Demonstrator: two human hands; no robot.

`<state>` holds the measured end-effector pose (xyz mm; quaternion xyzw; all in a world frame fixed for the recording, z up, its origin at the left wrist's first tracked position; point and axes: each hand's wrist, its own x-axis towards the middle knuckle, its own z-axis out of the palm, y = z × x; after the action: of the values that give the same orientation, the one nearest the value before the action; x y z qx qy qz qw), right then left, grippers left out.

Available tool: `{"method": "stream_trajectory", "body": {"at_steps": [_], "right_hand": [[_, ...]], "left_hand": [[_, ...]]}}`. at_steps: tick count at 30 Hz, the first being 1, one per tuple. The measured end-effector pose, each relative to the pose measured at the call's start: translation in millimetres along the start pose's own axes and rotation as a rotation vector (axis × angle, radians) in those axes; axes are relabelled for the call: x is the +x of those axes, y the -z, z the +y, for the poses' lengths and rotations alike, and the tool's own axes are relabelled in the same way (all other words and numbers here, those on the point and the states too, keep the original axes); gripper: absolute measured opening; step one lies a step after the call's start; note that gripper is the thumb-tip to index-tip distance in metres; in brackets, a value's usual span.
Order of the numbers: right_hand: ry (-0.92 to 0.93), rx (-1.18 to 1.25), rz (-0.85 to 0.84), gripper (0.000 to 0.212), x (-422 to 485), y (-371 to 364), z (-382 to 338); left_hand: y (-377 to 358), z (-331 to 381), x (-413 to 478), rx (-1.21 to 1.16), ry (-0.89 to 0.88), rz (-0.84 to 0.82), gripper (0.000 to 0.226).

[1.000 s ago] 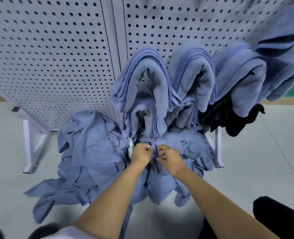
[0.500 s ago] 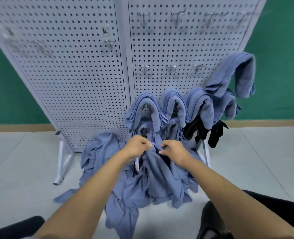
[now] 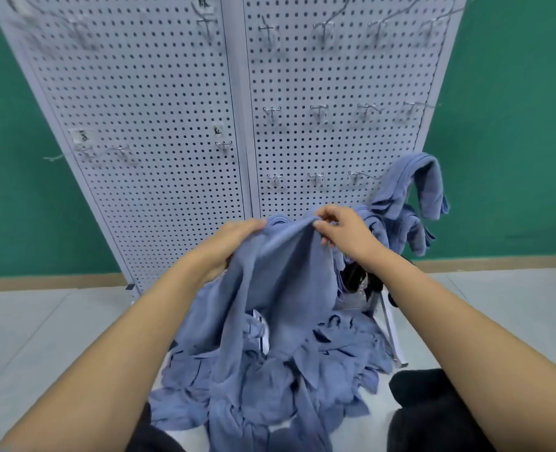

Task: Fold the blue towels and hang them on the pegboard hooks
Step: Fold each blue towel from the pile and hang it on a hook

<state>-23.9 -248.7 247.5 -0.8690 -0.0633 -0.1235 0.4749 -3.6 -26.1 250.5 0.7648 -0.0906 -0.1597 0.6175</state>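
Head view: I see both hands up in front of me, close together but not touching, each clamped on the same towel. Left hand (image 3: 234, 243) has its fingers wrapped over the top edge of the towel (image 3: 279, 275), thumb hidden under the cloth. Right hand (image 3: 345, 236) pinches that edge between thumb and fingertips, just beside the left hand. The towel hangs down from the hands in one loose, unfolded sheet. Its lower end runs into the pile of towels (image 3: 263, 376) on the floor (image 3: 41, 337), below the hands and between my forearms. Pile is crumpled, all blue, can't count them.

Behind the hands stands the pegboard (image 3: 172, 102), two white panels side by side, upright. Hooks (image 3: 319, 109) sit in rows above the hands on the right panel. A few more are above and left of the left hand, with small paper labels (image 3: 82, 136) I can't read.

Just past the right hand, to its right, hung towels (image 3: 413, 190) are draped folded over the low hooks, bunched and touching each other. Something black (image 3: 358, 277) hangs under them, below the right wrist; can't tell what it is. White stand leg (image 3: 390, 334) shows below the right forearm. Green wall (image 3: 514, 125) on both sides beyond the pegboard. Dark clothing (image 3: 433, 415) at the bottom, under the right forearm.
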Motion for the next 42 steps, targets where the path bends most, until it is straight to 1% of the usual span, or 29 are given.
{"method": "stream_trajectory", "body": {"at_steps": [2, 3, 5, 7, 8, 9, 11, 12, 14, 16, 17, 18, 20, 22, 23, 25, 26, 28, 30, 32, 33, 35, 36, 37, 38, 40, 41, 42], "right_hand": [[0.008, 0.075, 0.062, 0.009, 2.3, -2.8, -5.7], [0.01, 0.103, 0.082, 0.009, 3.4, -4.8, -7.5], [-0.004, 0.183, 0.097, 0.012, 5.4, -10.2, -10.1], [-0.003, 0.247, 0.099, 0.018, 8.3, -15.5, -11.5], [0.002, 0.263, 0.1, 0.021, 9.8, -17.4, -11.6], [0.006, 0.278, 0.101, 0.023, 11.5, -18.6, -11.8], [0.006, 0.314, 0.095, 0.024, 15.7, -18.6, -10.9], [0.002, 0.337, 0.089, 0.022, 17.3, -18.1, -10.1], [-0.004, 0.375, 0.075, 0.018, 19.4, -18.0, -8.8], [-0.005, 0.393, 0.062, 0.017, 18.9, -19.4, -9.1], [-0.007, 0.401, 0.055, 0.017, 18.2, -20.3, -9.4], [-0.014, 0.407, 0.049, 0.017, 17.4, -21.0, -8.7], [-0.044, 0.376, 0.046, 0.019, 16.0, -21.1, -4.1], [-0.089, 0.321, 0.046, 0.021, 13.0, -18.2, 3.1], [-0.113, 0.309, 0.046, 0.017, 10.1, -16.0, 5.8], [-0.154, 0.299, 0.042, 0.008, 3.2, -11.2, 9.9], [-0.182, 0.305, 0.028, 0.009, -0.3, -9.5, 11.9], [-0.26, 0.319, -0.03, 0.016, -7.2, -6.7, 16.7], [-0.345, 0.338, -0.106, 0.028, -13.0, -4.0, 20.8], [-0.417, 0.402, -0.195, 0.041, -15.8, -3.2, 23.5], [-0.435, 0.439, -0.238, 0.045, -16.9, -4.3, 23.1], [-0.412, 0.45, -0.301, 0.041, -17.6, -6.8, 21.9], [-0.386, 0.43, -0.317, 0.034, -17.2, -9.0, 21.9], [-0.361, 0.426, -0.323, 0.025, -17.3, -11.2, 19.7], [-0.338, 0.423, -0.318, 0.021, -16.9, -12.7, 17.2], [-0.287, 0.423, -0.252, 0.036, -14.3, -12.4, 14.0], [-0.271, 0.441, -0.199, 0.038, -11.6, -10.2, 13.8], [-0.267, 0.474, -0.151, 0.035, -9.0, -6.3, 13.8]], "left_hand": [[-1.1, -5.8, -3.1, 0.172, 0.04, -0.112, 0.059], [-2.7, -10.6, -1.9, 0.287, 0.093, -0.164, 0.068], [-7.4, -19.1, 1.8, 0.437, 0.187, -0.273, 0.08], [-14.0, -24.6, 5.2, 0.457, 0.236, -0.283, 0.086], [-17.3, -27.2, 6.9, 0.405, 0.248, -0.294, 0.085], [-22.3, -27.4, 5.1, 0.31, 0.25, -0.326, 0.079], [-32.2, -24.7, -1.8, 0.122, 0.257, -0.434, 0.061], [-35.5, -24.6, -4.6, 0.103, 0.256, -0.506, 0.055], [-41.2, -28.8, -6.6, 0.208, 0.277, -0.582, 0.05], [-46.1, -30.6, -5.1, 0.283, 0.324, -0.517, 0.05], [-47.5, -29.6, -3.9, 0.246, 0.339, -0.481, 0.047], [-47.9, -27.8, -3.1, 0.15, 0.34, -0.441, 0.04], [-46.8, -19.9, -4.8, -0.138, 0.317, -0.357, 0.021], [-42.2, -10.3, -8.0, -0.415, 0.265, -0.279, 0.02], [-39.9, -6.7, -9.4, -0.53, 0.223, -0.245, 0.022], [-35.5, 0.2, -12.8, -0.693, 0.133, -0.192, 0.021], [-33.2, 2.5, -13.8, -0.745, 0.092, -0.18, 0.025], [-30.6, 9.2, -17.9, -0.825, 0.04, -0.154, 0.036], [-27.6, 12.3, -19.3, -0.888, 0.014, -0.093, 0.032], [-26.1, 17.4, -20.4, -0.935, -0.008, -0.07, 0.027], [-26.1, 20.0, -21.5, -0.954, -0.016, -0.064, 0.029], [-26.3, 19.7, -18.5, -0.973, -0.049, -0.083, 0.043], [-26.0, 19.8, -18.0, -0.964, -0.062, -0.087, 0.047], [-26.7, 21.8, -20.1, -0.953, -0.072, -0.088, 0.05], [-24.4, 21.0, -19.0, -0.939, -0.074, -0.081, 0.05], [-16.5, 19.2, -15.9, -0.924, -0.065, -0.066, 0.042], [-10.4, 18.1, -14.7, -0.922, -0.049, -0.054, 0.032], [-2.8, 15.9, -13.0, -0.926, -0.03, -0.053, 0.022]]}}
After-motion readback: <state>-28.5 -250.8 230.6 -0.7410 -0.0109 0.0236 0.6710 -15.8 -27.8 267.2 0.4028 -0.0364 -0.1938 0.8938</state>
